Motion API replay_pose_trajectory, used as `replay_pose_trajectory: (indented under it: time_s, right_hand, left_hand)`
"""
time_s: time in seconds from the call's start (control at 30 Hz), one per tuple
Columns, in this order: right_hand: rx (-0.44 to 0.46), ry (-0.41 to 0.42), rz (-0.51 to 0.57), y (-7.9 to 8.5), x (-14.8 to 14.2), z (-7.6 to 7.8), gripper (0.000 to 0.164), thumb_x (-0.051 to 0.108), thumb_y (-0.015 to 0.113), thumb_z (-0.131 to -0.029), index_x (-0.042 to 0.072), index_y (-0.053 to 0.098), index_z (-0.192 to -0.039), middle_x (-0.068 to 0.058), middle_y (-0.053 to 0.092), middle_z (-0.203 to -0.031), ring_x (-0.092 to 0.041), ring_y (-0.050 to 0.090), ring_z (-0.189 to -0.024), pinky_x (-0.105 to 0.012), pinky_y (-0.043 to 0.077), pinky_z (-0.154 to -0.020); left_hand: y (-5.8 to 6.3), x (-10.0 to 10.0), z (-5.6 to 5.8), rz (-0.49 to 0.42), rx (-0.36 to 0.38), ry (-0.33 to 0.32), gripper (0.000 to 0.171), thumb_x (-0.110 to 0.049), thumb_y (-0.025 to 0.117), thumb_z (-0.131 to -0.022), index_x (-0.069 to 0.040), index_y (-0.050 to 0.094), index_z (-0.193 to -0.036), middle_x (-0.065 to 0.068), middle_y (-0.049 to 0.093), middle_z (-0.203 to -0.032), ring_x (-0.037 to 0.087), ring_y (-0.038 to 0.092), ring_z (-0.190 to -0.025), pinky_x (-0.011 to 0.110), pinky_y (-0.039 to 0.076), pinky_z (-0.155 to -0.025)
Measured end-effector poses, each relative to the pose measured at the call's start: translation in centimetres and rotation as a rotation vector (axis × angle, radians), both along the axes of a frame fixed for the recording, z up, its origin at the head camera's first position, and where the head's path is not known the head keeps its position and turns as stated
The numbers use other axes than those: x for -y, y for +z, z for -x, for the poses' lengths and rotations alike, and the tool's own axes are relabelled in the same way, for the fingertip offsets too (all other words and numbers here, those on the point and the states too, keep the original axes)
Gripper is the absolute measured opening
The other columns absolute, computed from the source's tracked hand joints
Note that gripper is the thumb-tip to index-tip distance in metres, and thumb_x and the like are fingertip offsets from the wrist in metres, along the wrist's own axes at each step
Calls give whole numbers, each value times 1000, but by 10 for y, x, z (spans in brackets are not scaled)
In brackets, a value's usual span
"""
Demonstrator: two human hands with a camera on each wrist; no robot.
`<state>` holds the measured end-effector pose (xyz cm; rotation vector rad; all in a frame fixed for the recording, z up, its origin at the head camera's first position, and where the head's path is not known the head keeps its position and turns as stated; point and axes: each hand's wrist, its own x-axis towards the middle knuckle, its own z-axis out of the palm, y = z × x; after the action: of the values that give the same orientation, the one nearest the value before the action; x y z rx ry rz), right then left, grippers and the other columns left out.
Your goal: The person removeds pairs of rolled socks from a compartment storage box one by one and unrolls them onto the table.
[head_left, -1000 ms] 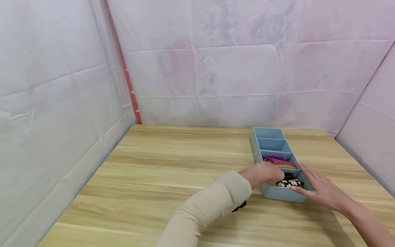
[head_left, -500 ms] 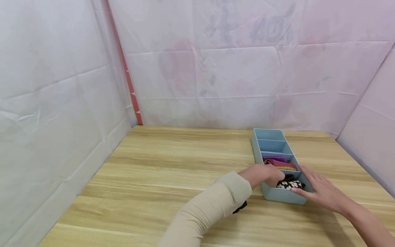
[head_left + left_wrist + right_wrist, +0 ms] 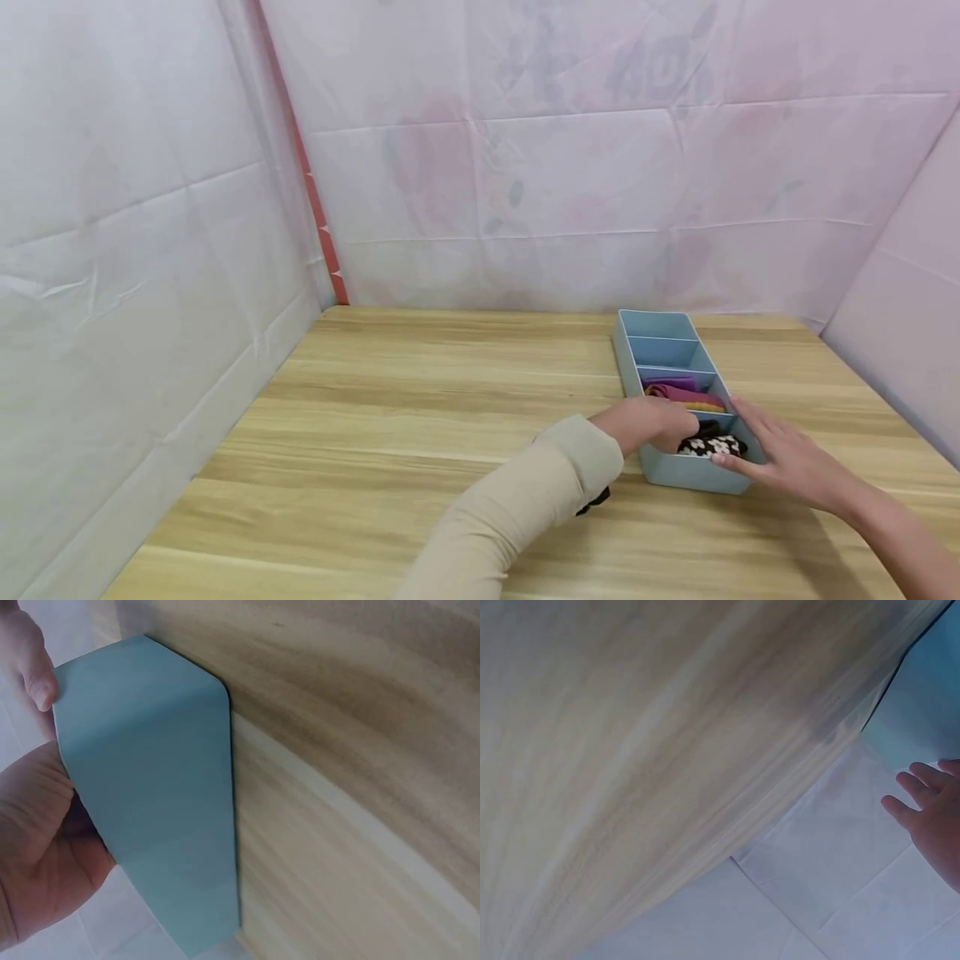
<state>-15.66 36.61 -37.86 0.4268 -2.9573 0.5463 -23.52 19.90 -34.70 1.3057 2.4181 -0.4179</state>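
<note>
A long light-blue storage box [image 3: 692,477] with several compartments stands on the table's right side. My left hand [image 3: 663,423] reaches over its left wall into the nearest compartment, fingers hidden inside. Folded black cloth with white flowers [image 3: 705,447] lies there, right beside those fingers; I cannot tell whether they hold it. My right hand [image 3: 795,467] rests against the box's right side, fingers extended along the wall and thumb over the front rim. In the left wrist view the left hand [image 3: 37,840] bends over the edge of the box [image 3: 150,787].
Purple cloth [image 3: 678,383] and a folded magenta and mustard cloth [image 3: 686,396] fill the compartment behind. The wood-grain table [image 3: 420,392] extends left of the box. White sheets [image 3: 480,183] hang around its back and sides.
Both hands keep nearly the same places at the box. The box and hands appear slightly farther right in the head view than before.
</note>
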Motion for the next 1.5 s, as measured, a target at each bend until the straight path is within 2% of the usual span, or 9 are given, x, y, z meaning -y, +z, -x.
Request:
replay_pose_trajectory:
  time_s: [0.27,0.47,0.77,1.07,1.3,1.5]
  right_hand:
    - [2,-5,14,-2,0,-2,89,37,65,-84,1,12,-145,-37,26,-135,-58,26,-117,-68,21,-85]
    - [8,-7,-4,1,1,0,89,39,65,-83,0,14,-145,-35,26,-136,-56,26,-118,-67,22,-86]
    - [8,-1,-22,0,-2,0,88,39,65,-83,1,15,-145,-35,25,-136,-58,26,-116,-68,22,-84]
    - [-16,6,-46,0,-1,-1,86,36,67,-82,-4,20,-143,-34,28,-135,-57,30,-114,-66,26,-84]
    - [-9,11,-21,2,1,1,88,37,67,-82,-5,20,-142,-34,27,-136,-56,28,-117,-66,25,-85]
    - [3,21,11,2,1,3,89,35,70,-80,-8,20,-141,-36,27,-135,-57,28,-116,-66,27,-84]
  left_hand:
    - [-11,-1,11,-93,-27,-36,2,-19,54,-91,-20,55,-90,-8,49,-81,4,45,-73,17,34,-62]
    - [-13,2,17,-157,-75,-75,11,-23,58,-87,-19,52,-79,-8,48,-71,4,44,-64,17,36,-55]
    - [-13,0,12,-171,-78,-7,12,-29,63,-84,-22,53,-85,-10,52,-77,4,48,-69,19,40,-65]
    - [-6,3,12,-212,-95,-15,21,-38,67,-80,-22,55,-82,-12,51,-72,3,48,-66,17,39,-62]
    - [-1,8,15,-271,-57,3,22,-35,70,-77,-19,55,-77,-10,47,-63,3,42,-54,17,34,-48]
    - [7,11,13,-267,-86,-1,24,-38,70,-76,-20,55,-83,-12,49,-70,2,45,-62,16,38,-55]
